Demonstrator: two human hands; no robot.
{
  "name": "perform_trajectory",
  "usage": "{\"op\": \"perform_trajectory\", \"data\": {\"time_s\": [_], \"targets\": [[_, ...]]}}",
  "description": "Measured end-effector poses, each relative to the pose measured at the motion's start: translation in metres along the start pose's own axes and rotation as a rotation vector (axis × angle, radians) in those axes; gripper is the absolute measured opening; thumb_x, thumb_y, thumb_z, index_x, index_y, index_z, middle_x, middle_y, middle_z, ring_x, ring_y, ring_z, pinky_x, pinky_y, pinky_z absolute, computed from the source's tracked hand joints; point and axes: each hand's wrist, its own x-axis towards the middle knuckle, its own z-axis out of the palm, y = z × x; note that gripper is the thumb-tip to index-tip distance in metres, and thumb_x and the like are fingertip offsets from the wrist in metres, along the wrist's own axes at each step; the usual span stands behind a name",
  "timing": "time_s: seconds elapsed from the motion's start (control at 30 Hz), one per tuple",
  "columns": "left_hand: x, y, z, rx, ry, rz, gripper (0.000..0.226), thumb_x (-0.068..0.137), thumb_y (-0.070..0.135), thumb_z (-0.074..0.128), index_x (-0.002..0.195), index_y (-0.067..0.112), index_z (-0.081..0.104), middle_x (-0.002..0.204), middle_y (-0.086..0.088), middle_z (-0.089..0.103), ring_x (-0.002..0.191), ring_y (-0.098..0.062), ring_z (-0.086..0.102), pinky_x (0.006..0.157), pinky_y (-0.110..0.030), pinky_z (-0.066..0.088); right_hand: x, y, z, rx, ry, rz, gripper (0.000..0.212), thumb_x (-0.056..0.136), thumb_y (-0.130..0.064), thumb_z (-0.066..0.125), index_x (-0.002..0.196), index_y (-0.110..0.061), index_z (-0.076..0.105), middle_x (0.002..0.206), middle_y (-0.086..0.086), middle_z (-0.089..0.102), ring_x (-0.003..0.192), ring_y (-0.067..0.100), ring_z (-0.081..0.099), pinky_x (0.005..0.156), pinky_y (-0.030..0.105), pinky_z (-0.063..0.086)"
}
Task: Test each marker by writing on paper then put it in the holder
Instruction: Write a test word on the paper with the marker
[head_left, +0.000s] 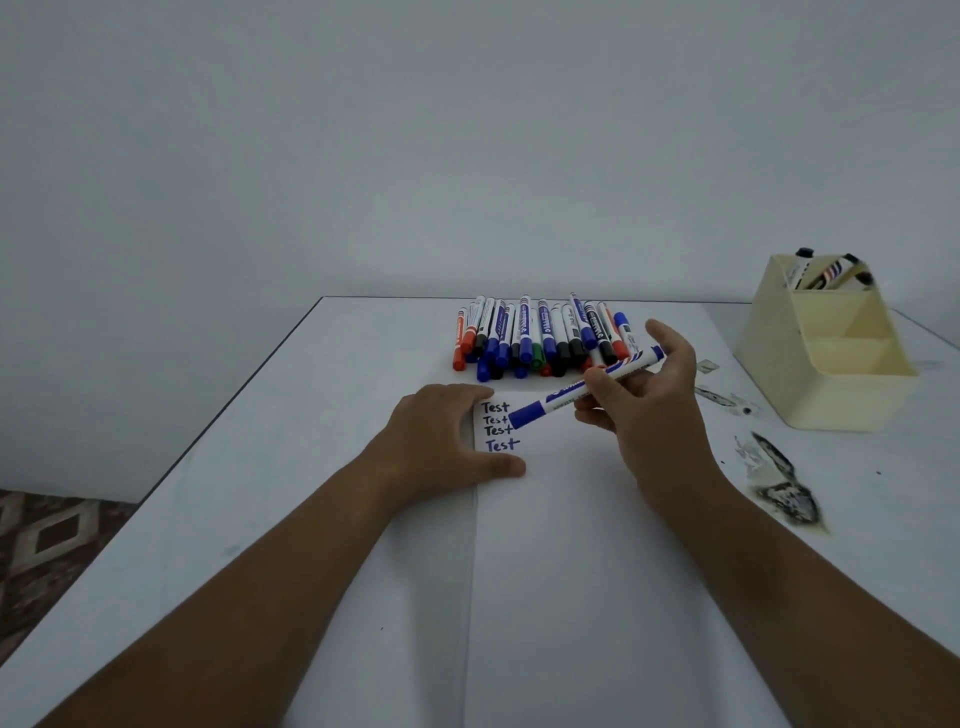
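here the blue marker is capped and held in the right hand, above the top of the paper, where four lines reading "test" already stand, the lowest one in blue. judging by that blue line and the cap being on, the writing test looks done for this marker, so the step in hand is most likely to carry it to the cream holder at the far right of the counter. to do that well the person would lift the marker clear of the paper, swing it right, tip it upright, and lower it into the back compartment where a few markers already lean, without knocking the holder. the right hand pinches the barrel between thumb and curled fingers, palm turned toward the camera, the marker slanting with its cap down-left. the left hand lies flat with fingers straight, pressing the paper's top left corner. the heap of untested markers lies just beyond the paper.
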Motion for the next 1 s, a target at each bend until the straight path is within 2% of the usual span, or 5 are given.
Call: {"op": "perform_trajectory", "data": {"time_s": [0.3,0.4,0.5,0.73,1.0], "targets": [[0.0,-0.003,0.0,0.009,-0.007,0.009,0.089,0.064,0.084,0.066,0.137,0.037,0.048,0.143,0.016,0.048,0.132,-0.008,0.039,0.111,-0.033,0.028,0.02,-0.039,-0.024,-0.258,-0.098,-0.18,0.077,0.098,-0.01,0.063,0.158,-0.037,0.023,0.073,0.02,0.063,0.08,0.033,0.072,0.082,0.041,0.062],[0.003,-0.004,0.0,0.027,-0.017,0.013,0.1,0.053,0.094,0.053,0.135,0.039,0.049,0.142,0.017,0.048,0.13,-0.008,0.04,0.11,-0.035,0.029,0.04,-0.064,-0.045,-0.419,-0.09,-0.231,0.079,0.099,-0.013,0.062,0.156,-0.047,0.019,0.058,-0.004,0.057,0.071,0.019,0.071,0.082,0.034,0.058],[0.004,-0.006,0.0,0.024,0.003,0.035,0.107,0.044,0.102,0.046,0.132,0.04,0.05,0.139,0.019,0.049,0.129,-0.007,0.04,0.109,-0.034,0.029,0.064,-0.093,-0.066,-0.508,-0.044,-0.276,0.077,0.099,-0.016,0.061,0.155,-0.049,0.019,0.074,-0.001,0.07,0.079,0.018,0.073,0.086,0.037,0.059],[0.008,-0.006,0.003,0.076,0.023,0.029,0.085,0.063,0.088,0.032,0.128,0.039,0.054,0.14,0.017,0.05,0.129,-0.009,0.043,0.108,-0.036,0.033,0.102,-0.143,-0.119,-0.766,0.072,-0.405,0.052,0.097,-0.016,0.058,0.139,-0.04,0.039,0.084,0.011,0.068,0.08,0.029,0.068,0.067,0.039,0.057],[0.013,-0.005,0.006,0.086,0.032,0.021,0.079,0.066,0.084,0.039,0.129,0.038,0.054,0.139,0.015,0.052,0.128,-0.011,0.044,0.105,-0.034,0.035,0.12,-0.132,-0.165,-0.858,0.136,-0.333,0.044,0.098,-0.014,0.057,0.132,-0.042,0.049,0.092,0.006,0.066,0.078,0.022,0.066,0.055,0.022,0.045]]}}
